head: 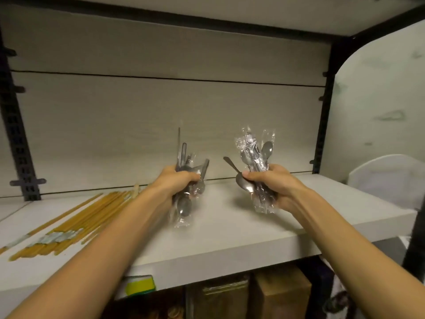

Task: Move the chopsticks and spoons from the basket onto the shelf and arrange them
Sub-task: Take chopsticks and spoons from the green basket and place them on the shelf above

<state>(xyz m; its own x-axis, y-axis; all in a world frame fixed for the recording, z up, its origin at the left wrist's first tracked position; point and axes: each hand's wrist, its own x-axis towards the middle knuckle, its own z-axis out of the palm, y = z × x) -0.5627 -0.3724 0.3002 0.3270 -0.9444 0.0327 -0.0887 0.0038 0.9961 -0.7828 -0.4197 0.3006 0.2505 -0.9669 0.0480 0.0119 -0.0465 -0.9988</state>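
Note:
My left hand [176, 183] grips a bundle of metal spoons [185, 204], some in clear plastic sleeves, handles pointing up, held just above the white shelf [220, 236]. My right hand [273, 183] grips a second bundle of plastic-wrapped spoons [256, 150], with one bare spoon [241, 178] sticking out to the left under the thumb. Several yellow wooden chopsticks [76, 222] lie in a rough row on the shelf's left part, slanting toward the back wall. The basket is out of sight.
The shelf has a pale back panel [161, 125] and black metal uprights [18, 143] at both sides. A white plastic chair back [386, 178] stands beyond the right end. Below the shelf sit brown boxes [282, 295] and a yellow-green sponge pack [140, 285].

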